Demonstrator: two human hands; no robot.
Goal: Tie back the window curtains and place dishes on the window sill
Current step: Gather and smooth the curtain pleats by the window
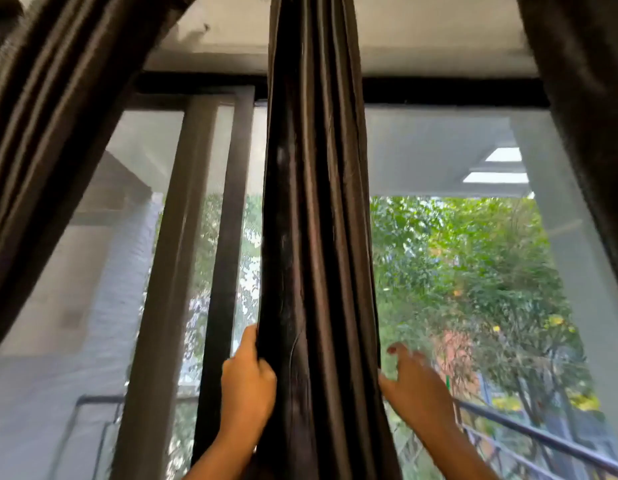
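Note:
A dark brown middle curtain (318, 237) hangs gathered into a narrow bunch down the centre of the window. My left hand (247, 379) grips its left edge, fingers curled round the folds. My right hand (416, 379) is at the bunch's right edge, fingers spread and loosely bent, thumb touching the fabric. Two more dark curtains hang at the sides: the left curtain (58, 116) and the right curtain (584, 116). No dishes and no sill are in view.
Behind the curtains are the dark window frame (214, 237) and a mesh screen. Outside are green trees (467, 271), a grey wall at the left and a black railing (543, 441) at the lower right.

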